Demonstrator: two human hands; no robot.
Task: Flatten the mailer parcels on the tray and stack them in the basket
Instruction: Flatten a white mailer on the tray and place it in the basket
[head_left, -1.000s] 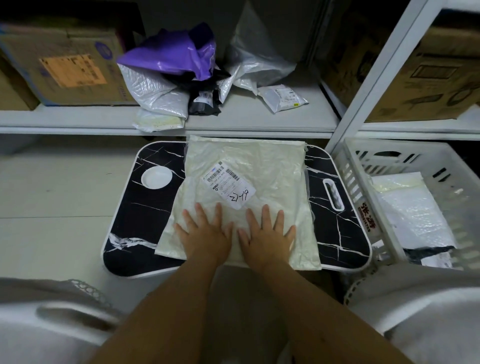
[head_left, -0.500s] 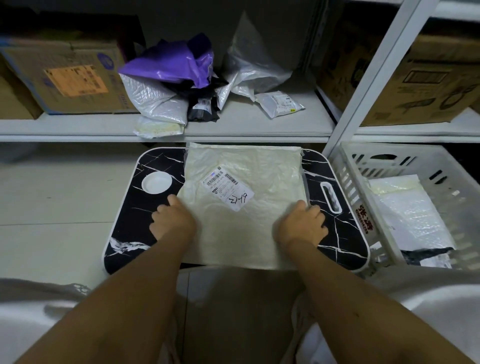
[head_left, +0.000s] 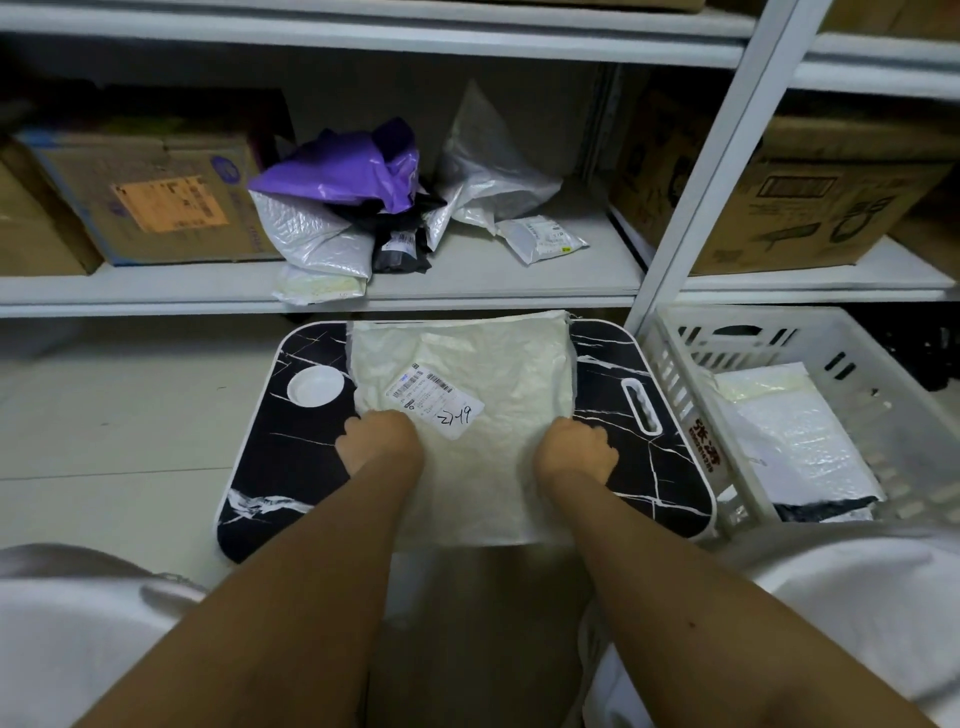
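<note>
On black marble tray (head_left: 291, 467), cream mailer (head_left: 493, 395) lies flat w/ L hand (head_left: 376, 441) & R hand (head_left: 574, 449) gripping its side edges, basket (head_left: 675, 374) just right.

Both forearms are bare from the bottom of the view up to the wrists, with no sleeve, watch, band or ring showing on either. The left hand (head_left: 378, 440) and the right hand (head_left: 576, 451) are bare too, without gloves. A small dark mark sits on the right forearm, toward its outer side. White cloth (head_left: 852, 613) of the person's clothing fills the lower right corner of the view, smooth and plain. More white cloth lies in the lower left corner, where a greyer fold runs along its upper edge and a narrow strip of patterned trim (head_left: 171, 581) shows at the hem.
</note>
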